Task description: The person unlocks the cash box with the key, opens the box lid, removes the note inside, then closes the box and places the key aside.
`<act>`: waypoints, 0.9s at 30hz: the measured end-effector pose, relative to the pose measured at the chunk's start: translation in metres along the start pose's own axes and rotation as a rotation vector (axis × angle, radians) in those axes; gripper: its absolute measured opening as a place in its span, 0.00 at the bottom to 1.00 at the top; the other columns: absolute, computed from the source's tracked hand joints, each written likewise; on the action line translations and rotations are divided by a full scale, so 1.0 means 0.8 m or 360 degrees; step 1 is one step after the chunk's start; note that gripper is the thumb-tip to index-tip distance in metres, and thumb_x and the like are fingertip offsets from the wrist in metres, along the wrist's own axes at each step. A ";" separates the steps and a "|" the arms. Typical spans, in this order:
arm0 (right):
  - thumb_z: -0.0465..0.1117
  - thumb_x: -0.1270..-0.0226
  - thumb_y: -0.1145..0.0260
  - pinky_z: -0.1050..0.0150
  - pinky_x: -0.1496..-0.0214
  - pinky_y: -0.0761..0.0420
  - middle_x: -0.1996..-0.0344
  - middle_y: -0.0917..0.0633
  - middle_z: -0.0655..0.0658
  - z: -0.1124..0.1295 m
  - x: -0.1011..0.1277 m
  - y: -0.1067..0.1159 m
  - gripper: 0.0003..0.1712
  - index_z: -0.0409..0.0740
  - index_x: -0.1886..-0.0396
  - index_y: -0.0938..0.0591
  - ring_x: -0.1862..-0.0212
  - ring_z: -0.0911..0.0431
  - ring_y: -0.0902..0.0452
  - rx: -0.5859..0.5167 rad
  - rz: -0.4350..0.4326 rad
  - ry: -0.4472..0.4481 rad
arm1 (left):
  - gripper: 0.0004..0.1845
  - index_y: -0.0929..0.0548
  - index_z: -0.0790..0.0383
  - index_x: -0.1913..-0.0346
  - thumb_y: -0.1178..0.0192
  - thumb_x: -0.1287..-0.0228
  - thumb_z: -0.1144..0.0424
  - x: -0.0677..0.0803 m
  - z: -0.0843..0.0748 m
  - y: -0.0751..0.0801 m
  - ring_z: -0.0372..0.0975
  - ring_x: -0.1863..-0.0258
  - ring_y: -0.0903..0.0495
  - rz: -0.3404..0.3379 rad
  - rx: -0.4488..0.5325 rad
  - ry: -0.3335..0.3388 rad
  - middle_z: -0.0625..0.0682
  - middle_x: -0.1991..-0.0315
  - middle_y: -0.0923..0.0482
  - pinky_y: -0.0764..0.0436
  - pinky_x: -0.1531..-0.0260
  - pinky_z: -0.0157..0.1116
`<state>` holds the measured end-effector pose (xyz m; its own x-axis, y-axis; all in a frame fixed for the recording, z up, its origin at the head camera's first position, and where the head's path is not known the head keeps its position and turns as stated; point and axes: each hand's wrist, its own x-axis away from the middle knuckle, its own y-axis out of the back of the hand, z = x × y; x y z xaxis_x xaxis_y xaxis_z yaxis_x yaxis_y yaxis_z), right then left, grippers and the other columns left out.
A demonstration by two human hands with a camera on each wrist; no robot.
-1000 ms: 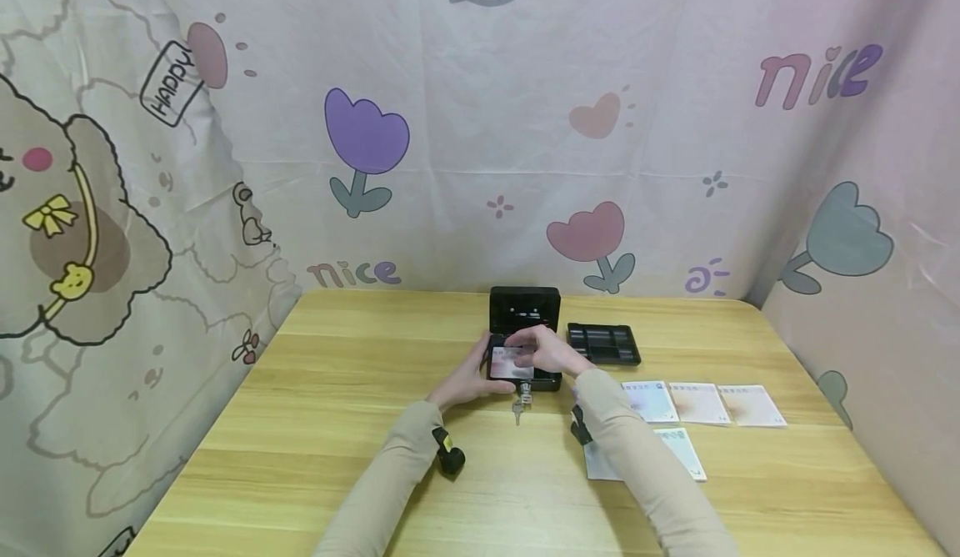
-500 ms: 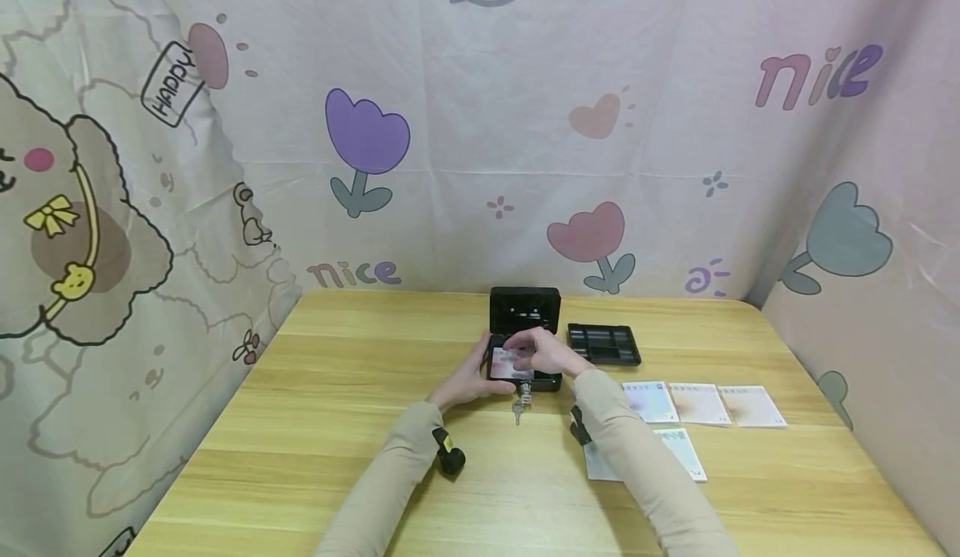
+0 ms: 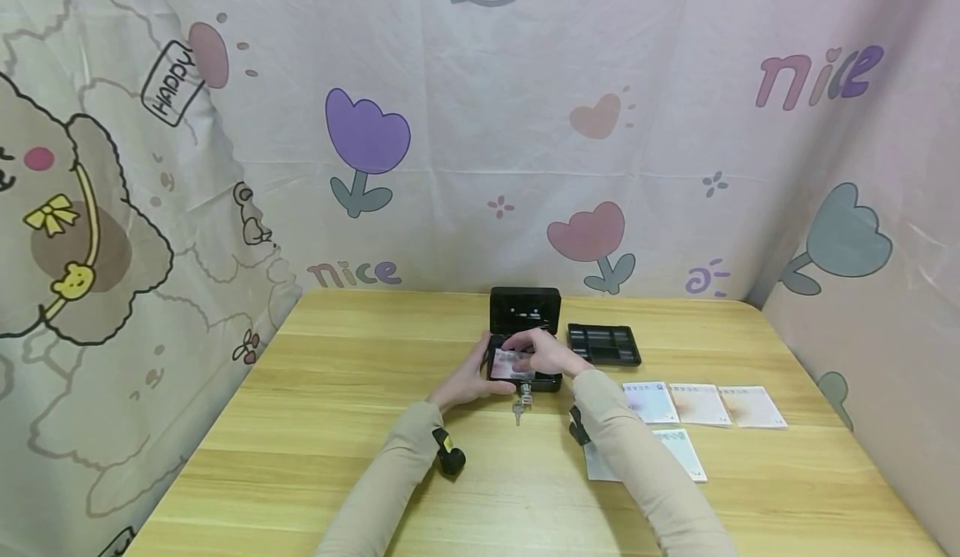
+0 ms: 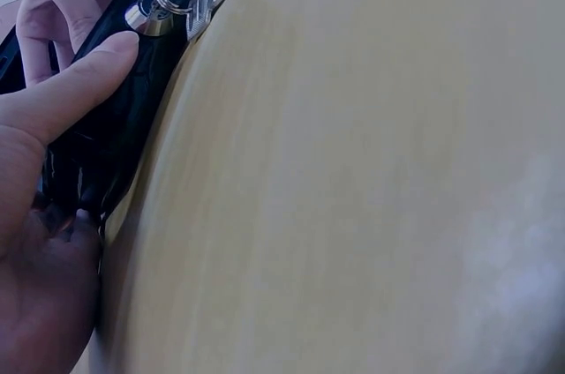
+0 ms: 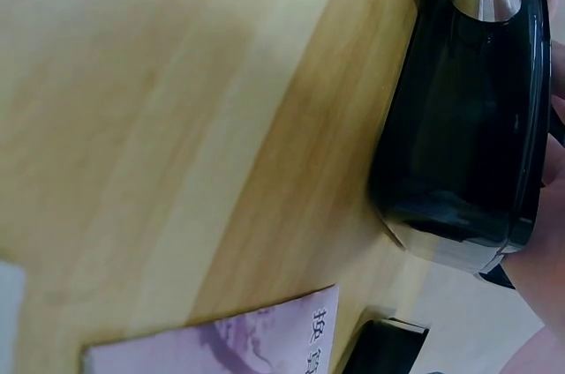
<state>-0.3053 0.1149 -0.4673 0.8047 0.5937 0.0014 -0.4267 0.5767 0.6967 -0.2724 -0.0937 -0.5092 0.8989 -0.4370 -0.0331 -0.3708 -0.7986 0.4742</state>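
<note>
Just below the middle of the head view, a small black box [image 3: 525, 371] is sitting open on the table [image 3: 337, 424], its lid standing up behind it and keys [image 3: 519, 407] hanging from the lock on its near face. The left hand [image 3: 471, 382] is bracing the box at its left end, thumb laid along the front wall as the left wrist view shows, so it is clasping the box. The right hand [image 3: 547, 355] is reaching over the opening, fingers bent down onto a pinkish card [image 3: 510, 365] that is lying in or just over the box; whether it is pinching the card or only pressing it I cannot tell. The step in hand looks like settling this card into the box. More cards [image 3: 701, 403] are lying in a row toward the lower right, with a black tray [image 3: 603, 344] just right of the box. The next move probably calls for letting the card go flat inside, then reaching right for another card while the left hand is steadying the box.
</note>
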 end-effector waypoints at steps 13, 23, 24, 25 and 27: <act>0.29 0.38 0.31 0.50 0.41 0.17 0.43 0.15 0.35 0.007 0.000 -0.001 0.23 0.35 0.42 0.18 0.47 0.48 0.18 0.0052 -0.0018 -0.0069 | 0.62 0.58 0.56 0.18 0.24 0.46 0.55 -0.001 0.001 0.001 0.55 0.19 0.52 0.0005 0.0013 -0.0082 0.62 0.18 0.58 0.49 0.21 0.58; 0.27 0.40 0.31 0.69 0.66 0.24 0.48 0.14 0.36 0.006 -0.001 0.000 0.22 0.37 0.44 0.17 0.69 0.59 0.27 0.0022 -0.0093 -0.0030 | 0.64 0.60 0.60 0.18 0.24 0.46 0.55 0.000 0.000 0.000 0.57 0.19 0.54 -0.0003 0.0011 -0.0055 0.65 0.18 0.60 0.49 0.21 0.59; 0.28 0.40 0.31 0.69 0.68 0.26 0.48 0.14 0.37 0.007 -0.001 0.000 0.22 0.38 0.44 0.16 0.71 0.59 0.28 0.0019 -0.0110 -0.0038 | 0.64 0.60 0.61 0.18 0.24 0.46 0.55 0.000 -0.001 0.000 0.57 0.19 0.54 -0.0004 0.0015 -0.0051 0.65 0.18 0.61 0.50 0.21 0.59; 0.28 0.40 0.31 0.69 0.69 0.27 0.48 0.14 0.38 0.008 -0.001 0.000 0.22 0.39 0.44 0.16 0.72 0.59 0.29 0.0018 -0.0129 -0.0048 | 0.64 0.61 0.61 0.18 0.24 0.46 0.55 0.000 -0.001 0.000 0.57 0.19 0.55 -0.0002 0.0018 -0.0042 0.65 0.18 0.61 0.50 0.21 0.58; 0.29 0.40 0.30 0.67 0.66 0.25 0.48 0.14 0.39 0.010 -0.001 -0.001 0.21 0.41 0.45 0.15 0.69 0.57 0.28 0.0020 -0.0173 -0.0055 | 0.63 0.61 0.61 0.18 0.24 0.45 0.56 0.000 -0.001 0.000 0.56 0.19 0.55 -0.0001 0.0020 -0.0038 0.64 0.18 0.62 0.50 0.20 0.58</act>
<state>-0.3023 0.1094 -0.4616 0.8599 0.5080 -0.0504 -0.3308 0.6296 0.7030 -0.2722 -0.0936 -0.5085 0.8933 -0.4461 -0.0543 -0.3732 -0.8038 0.4633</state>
